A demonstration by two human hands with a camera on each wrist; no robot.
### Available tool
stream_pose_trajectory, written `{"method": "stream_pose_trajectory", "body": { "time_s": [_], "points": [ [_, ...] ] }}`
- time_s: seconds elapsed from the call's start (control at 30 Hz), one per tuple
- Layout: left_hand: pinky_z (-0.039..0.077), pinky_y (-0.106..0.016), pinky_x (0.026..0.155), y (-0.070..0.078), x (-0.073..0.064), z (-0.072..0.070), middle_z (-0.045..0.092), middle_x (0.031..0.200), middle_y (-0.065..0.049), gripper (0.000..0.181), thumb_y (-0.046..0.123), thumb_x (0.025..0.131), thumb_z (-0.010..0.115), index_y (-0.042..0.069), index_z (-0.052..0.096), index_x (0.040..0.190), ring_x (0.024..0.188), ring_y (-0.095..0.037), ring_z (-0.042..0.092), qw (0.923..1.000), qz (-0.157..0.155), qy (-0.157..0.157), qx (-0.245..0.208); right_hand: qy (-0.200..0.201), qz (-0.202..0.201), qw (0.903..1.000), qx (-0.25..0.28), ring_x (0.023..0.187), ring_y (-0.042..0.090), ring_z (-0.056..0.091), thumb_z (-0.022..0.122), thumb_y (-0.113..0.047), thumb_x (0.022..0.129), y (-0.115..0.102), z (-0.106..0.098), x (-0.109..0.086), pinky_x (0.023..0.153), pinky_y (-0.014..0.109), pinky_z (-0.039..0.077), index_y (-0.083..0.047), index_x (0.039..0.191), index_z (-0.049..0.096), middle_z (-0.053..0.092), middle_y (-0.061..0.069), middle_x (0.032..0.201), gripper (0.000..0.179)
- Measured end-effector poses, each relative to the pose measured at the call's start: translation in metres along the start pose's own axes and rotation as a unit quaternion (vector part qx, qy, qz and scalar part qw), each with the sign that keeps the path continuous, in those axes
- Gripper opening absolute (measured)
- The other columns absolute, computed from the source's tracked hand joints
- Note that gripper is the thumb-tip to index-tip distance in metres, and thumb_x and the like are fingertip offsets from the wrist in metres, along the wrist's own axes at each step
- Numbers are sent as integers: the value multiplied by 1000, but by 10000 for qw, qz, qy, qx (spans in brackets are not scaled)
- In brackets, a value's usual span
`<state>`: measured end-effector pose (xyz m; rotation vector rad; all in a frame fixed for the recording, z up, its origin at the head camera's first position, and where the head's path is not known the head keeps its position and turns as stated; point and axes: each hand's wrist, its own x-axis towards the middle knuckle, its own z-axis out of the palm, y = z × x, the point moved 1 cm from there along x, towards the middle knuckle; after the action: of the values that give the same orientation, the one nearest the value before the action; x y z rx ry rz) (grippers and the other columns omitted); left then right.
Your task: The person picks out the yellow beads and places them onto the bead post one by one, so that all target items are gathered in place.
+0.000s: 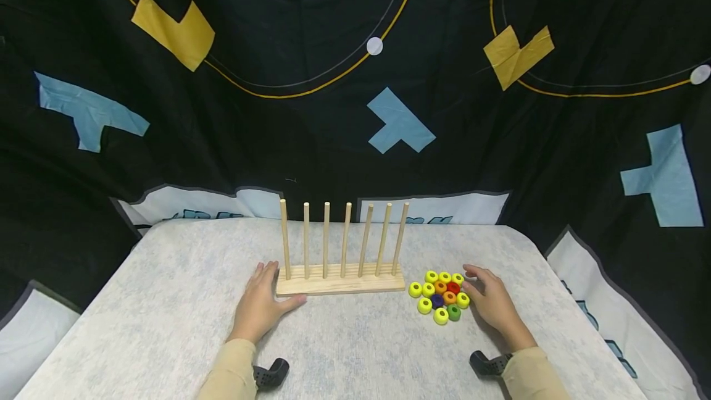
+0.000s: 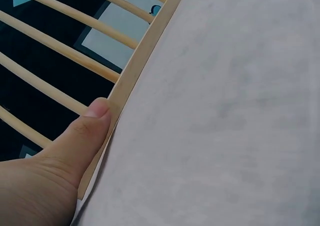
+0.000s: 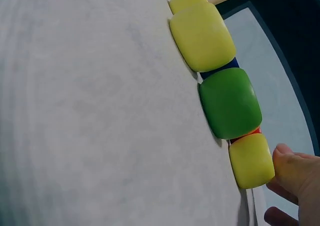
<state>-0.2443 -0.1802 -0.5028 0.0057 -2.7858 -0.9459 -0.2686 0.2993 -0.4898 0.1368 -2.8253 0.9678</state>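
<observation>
A wooden peg rack [image 1: 341, 287] stands on the table, with a row of several upright pegs on its flat base. My left hand [image 1: 257, 307] holds the base's left end, its thumb [image 2: 82, 136] along the front edge and the other fingers at the end. A tight cluster of round beads with holes lies right of the rack: mostly yellow beads [image 1: 424, 305], plus orange, red, dark blue and a green bead [image 1: 453, 312]. My right hand [image 1: 493, 304] rests at the cluster's right side, fingers loosely bent; its thumb touches or nearly touches a yellow bead [image 3: 251, 161].
The pale table [image 1: 355, 350] has rounded back corners. Behind it hangs a black cloth [image 1: 300, 141] with blue and gold tape shapes. Each wrist carries a black camera mount, such as the left one [image 1: 271, 374].
</observation>
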Motion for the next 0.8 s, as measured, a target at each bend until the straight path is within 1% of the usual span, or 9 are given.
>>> {"method": "stream_pose_trajectory", "body": {
  "time_s": [0.13,0.37,0.53,0.63,0.8],
  "points": [
    [22,-61,121,0,4,3,35,157,-26,111,59,70,83,-2,35,150,151,-43,21,10000,-3,6,-60,-117,139,9998,5,132,42,47,59,-18,100,0,2,2,114,65,30,-5,139,53,59,19,131,42],
    [18,-60,123,0,5,5,36,155,-28,112,58,67,85,-2,37,149,150,-44,22,9999,-22,-17,-128,-252,143,9996,64,131,41,50,59,-17,100,0,3,4,114,62,34,-2,137,56,59,21,134,40],
    [24,-64,119,1,5,5,38,155,-27,113,60,67,85,-2,38,149,149,-45,24,9999,-97,-9,-99,-374,118,9992,23,131,43,50,59,-16,100,-2,1,7,112,62,37,-1,136,57,58,23,136,39],
    [26,-66,117,0,7,4,38,154,-27,113,60,67,85,-1,37,149,149,-46,25,9999,-106,-19,-79,-489,258,9985,11,132,44,50,60,-17,100,-3,0,9,112,63,37,-2,135,58,58,24,137,38],
    [27,-67,116,0,11,5,37,154,-28,115,63,66,84,-1,37,149,148,-47,25,9999,-62,-63,48,-698,529,9962,11,134,44,48,60,-20,99,-3,-1,12,112,64,35,-4,136,58,56,23,140,40]
  ]
}}
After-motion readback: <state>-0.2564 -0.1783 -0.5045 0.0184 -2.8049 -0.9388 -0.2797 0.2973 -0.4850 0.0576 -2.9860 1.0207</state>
